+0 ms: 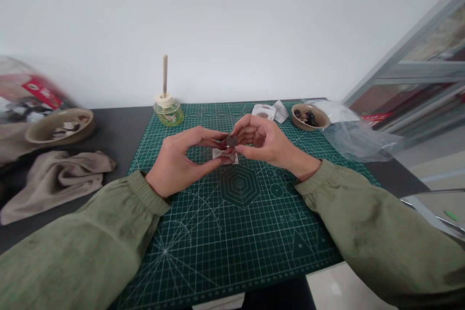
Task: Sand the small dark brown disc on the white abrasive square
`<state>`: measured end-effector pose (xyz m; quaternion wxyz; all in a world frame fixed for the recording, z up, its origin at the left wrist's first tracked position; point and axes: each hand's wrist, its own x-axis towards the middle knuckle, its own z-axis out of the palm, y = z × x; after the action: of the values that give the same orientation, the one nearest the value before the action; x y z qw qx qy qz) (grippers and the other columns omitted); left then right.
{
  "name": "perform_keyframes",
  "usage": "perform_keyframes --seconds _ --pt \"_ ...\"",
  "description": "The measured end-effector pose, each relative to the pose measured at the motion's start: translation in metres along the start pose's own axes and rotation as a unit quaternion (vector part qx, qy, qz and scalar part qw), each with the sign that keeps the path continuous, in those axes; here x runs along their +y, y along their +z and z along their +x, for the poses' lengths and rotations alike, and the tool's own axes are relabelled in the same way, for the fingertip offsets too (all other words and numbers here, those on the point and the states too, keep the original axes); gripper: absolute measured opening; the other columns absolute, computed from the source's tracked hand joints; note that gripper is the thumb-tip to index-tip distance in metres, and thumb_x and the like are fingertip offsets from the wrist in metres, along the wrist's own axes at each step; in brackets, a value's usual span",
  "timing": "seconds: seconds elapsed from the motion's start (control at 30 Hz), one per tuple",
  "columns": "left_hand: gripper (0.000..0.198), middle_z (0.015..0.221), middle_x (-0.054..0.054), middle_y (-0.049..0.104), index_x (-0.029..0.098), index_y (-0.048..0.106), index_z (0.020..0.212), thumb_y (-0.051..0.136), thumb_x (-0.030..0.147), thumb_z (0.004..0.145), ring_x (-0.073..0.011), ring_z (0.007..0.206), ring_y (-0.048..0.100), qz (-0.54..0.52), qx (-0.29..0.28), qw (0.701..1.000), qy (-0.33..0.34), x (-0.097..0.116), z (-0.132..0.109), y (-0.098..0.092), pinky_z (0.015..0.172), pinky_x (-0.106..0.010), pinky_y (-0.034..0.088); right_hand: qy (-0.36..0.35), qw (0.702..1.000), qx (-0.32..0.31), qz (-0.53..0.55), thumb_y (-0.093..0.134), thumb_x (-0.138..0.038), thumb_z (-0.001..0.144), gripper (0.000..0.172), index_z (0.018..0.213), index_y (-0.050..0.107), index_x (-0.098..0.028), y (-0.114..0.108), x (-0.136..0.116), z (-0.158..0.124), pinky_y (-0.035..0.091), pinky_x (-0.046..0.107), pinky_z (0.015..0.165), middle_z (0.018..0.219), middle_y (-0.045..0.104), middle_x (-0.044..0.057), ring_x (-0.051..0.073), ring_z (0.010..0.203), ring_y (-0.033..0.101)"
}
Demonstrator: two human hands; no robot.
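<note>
A small dark brown round piece (231,141), like a disc, is held up between my two hands over the middle of the mat. My right hand (263,139) pinches its right side between thumb and fingers. From the left, my left hand (185,155) closes on it, fingertips at its edge and thumb lower down. The fingers hide part of the piece, and its exact kind does not show. Just beneath and behind the fingertips lies a small pale square (217,155), partly covered by my left hand.
The green cutting mat (240,242) covers the dark table (119,126). A glass bottle (169,112) with a stick stands at the back left. Bowls of small pieces stand left (87,128) and right (316,123). A cloth (69,174), white packets (264,111) and clear plastic (363,138) lie around.
</note>
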<state>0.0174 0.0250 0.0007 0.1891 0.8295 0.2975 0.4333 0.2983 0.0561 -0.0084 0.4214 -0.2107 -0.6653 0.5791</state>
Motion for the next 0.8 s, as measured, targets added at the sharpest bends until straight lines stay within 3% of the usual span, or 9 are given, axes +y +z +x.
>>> perform_keyframes --seconds 0.2,0.37,0.5,0.6,0.7,0.8 --pt "0.015 0.124 -0.006 0.098 0.033 0.095 0.123 0.092 0.046 0.116 -0.0264 0.101 0.096 -0.015 -0.007 1.000 -0.025 0.003 0.009 -0.002 0.094 -0.044 0.086 -0.014 1.000 0.003 0.001 0.121 -0.019 0.076 0.059 0.117 0.078 -0.022 0.000 0.015 -0.001 0.075 0.029 0.096 0.108 0.094 0.002 0.019 0.100 0.093" --pt "0.014 0.115 -0.002 0.099 0.036 0.094 0.114 0.092 0.051 0.115 -0.0262 0.098 0.095 0.000 0.016 0.999 -0.034 0.003 0.006 0.001 0.091 -0.046 0.086 -0.018 1.000 -0.009 -0.022 0.114 -0.014 0.082 0.053 0.120 0.078 -0.021 0.005 0.011 -0.003 0.074 0.031 0.098 0.111 0.095 0.005 0.020 0.104 0.093" --pt "0.004 0.112 0.004 0.098 0.039 0.090 0.114 0.093 0.041 0.115 -0.0219 0.091 0.092 0.020 0.018 1.000 -0.009 0.007 0.005 0.000 0.087 -0.044 0.084 0.002 1.000 -0.014 -0.014 0.114 -0.024 0.090 0.054 0.126 0.075 -0.022 0.010 0.007 -0.005 0.075 0.032 0.098 0.117 0.094 0.007 0.022 0.109 0.093" --pt "0.005 0.110 0.004 0.097 0.039 0.089 0.112 0.091 0.041 0.116 -0.0225 0.091 0.092 0.045 0.004 0.999 0.009 0.012 0.005 -0.003 0.084 -0.044 0.082 0.011 0.999 0.006 -0.036 0.110 -0.040 0.100 0.046 0.122 0.074 -0.023 0.016 0.006 -0.008 0.072 0.029 0.086 0.109 0.090 0.004 0.021 0.099 0.090" --pt "0.007 0.110 0.004 0.097 0.040 0.090 0.110 0.091 0.042 0.116 -0.0241 0.093 0.093 0.061 -0.003 0.998 0.008 0.014 0.002 -0.004 0.085 -0.046 0.082 -0.070 0.981 0.084 -0.158 0.095 -0.050 0.114 0.031 0.115 0.078 -0.024 0.021 0.001 -0.013 0.067 0.031 0.078 0.109 0.085 0.004 0.019 0.092 0.082" --pt "0.011 0.108 0.003 0.097 0.043 0.092 0.112 0.093 0.053 0.115 -0.0271 0.093 0.093 0.081 0.010 0.996 -0.036 0.011 -0.002 -0.003 0.089 -0.050 0.083 -0.201 0.923 0.141 -0.298 0.072 -0.039 0.126 0.025 0.112 0.087 -0.024 0.025 -0.008 -0.020 0.058 0.036 0.076 0.107 0.087 0.006 0.019 0.086 0.075"
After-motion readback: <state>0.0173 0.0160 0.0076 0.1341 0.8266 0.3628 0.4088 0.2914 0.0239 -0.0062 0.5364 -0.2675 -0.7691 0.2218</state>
